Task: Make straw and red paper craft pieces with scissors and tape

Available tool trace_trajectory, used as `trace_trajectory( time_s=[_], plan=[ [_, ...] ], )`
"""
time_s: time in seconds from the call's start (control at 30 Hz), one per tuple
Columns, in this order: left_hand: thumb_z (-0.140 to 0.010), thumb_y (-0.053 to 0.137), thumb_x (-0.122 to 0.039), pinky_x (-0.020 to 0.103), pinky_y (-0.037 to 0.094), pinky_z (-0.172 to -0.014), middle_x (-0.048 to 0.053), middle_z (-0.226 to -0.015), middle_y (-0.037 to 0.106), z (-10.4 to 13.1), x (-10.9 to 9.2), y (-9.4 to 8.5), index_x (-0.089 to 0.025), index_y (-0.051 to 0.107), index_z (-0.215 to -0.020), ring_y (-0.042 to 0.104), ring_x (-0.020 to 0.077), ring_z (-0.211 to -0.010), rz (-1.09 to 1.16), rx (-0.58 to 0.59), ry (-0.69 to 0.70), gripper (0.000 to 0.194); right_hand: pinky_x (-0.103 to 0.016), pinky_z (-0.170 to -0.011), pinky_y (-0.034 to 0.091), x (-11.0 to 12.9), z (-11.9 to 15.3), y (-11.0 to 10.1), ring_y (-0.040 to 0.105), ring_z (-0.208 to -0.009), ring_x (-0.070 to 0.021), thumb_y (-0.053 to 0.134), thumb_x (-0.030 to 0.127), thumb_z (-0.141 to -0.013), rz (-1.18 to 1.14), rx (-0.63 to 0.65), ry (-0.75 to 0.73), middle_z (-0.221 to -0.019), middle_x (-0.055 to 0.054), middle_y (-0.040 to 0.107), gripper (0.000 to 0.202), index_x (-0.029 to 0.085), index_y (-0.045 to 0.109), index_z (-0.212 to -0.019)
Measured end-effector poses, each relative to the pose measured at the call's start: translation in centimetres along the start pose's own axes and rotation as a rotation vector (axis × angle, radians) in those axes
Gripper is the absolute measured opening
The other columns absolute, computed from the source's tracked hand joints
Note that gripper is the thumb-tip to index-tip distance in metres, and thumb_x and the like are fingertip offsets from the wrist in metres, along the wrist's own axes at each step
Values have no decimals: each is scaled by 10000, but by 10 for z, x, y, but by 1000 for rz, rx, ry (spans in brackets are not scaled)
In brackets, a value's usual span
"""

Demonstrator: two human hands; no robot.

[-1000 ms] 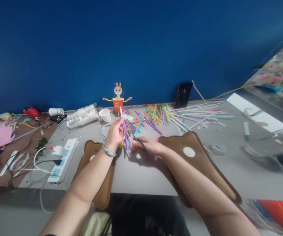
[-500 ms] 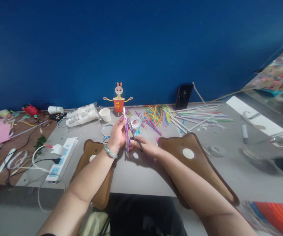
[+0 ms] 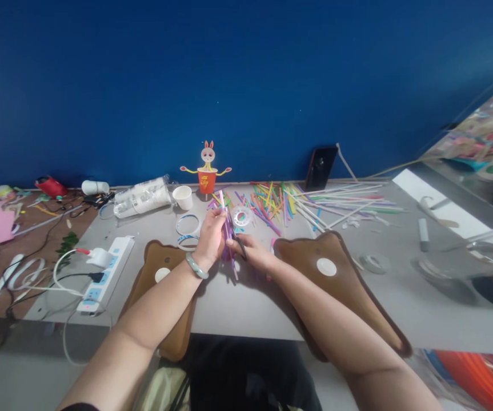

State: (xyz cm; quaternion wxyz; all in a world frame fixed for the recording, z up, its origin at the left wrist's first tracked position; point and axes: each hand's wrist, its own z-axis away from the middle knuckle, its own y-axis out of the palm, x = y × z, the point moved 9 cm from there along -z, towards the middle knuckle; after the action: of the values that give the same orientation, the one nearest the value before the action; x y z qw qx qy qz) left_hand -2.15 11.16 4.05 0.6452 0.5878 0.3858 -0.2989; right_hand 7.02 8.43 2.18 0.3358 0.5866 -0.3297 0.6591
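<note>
My left hand point(image 3: 212, 237) is closed around a few purple and white straws point(image 3: 229, 225), which stand roughly upright above the table. My right hand point(image 3: 250, 251) grips a pair of scissors point(image 3: 241, 246) by the black handles, close against the straws. The blades are partly hidden by the straws and the fingers, so I cannot tell whether they touch. Just beyond the hands lies a clear tape roll point(image 3: 242, 216). A red paper cup point(image 3: 206, 180) with a rabbit figure on top stands against the wall.
Cut coloured straws point(image 3: 267, 202) and long straws point(image 3: 349, 197) spread across the back. Left are a white cup point(image 3: 182, 197), bagged cups point(image 3: 142, 197) and a power strip point(image 3: 107, 274). Brown cushions point(image 3: 327, 291) flank the hands; a phone point(image 3: 321, 168) leans on the wall.
Both hands have shifted slightly, with the straws now a little further right and tilted differently. The scissors have turned, and their blades show less than before.
</note>
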Motion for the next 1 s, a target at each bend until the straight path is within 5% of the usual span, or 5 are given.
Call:
trace_trajectory(
  time_s=[0.47,1.0],
  plan=[
    [-788,696,-344,250,454,-698,-18,-795,603,2,12,-2,-189,572,-937,583,114,-705,-55,-18,-46,248,-259,-485,303,-2,-2,-5,414,-473,-102,670,713,-700,4,-97,-11,-501,-1,513,570,161,574,-594],
    [-754,721,-343,255,453,-698,-30,-749,593,0,18,-5,-180,543,-887,582,112,-691,-7,-49,-69,275,-257,-449,337,-7,-3,1,436,-407,-103,635,724,-726,3,-150,19,-454,-29,554,597,150,614,-565]
  ],
)
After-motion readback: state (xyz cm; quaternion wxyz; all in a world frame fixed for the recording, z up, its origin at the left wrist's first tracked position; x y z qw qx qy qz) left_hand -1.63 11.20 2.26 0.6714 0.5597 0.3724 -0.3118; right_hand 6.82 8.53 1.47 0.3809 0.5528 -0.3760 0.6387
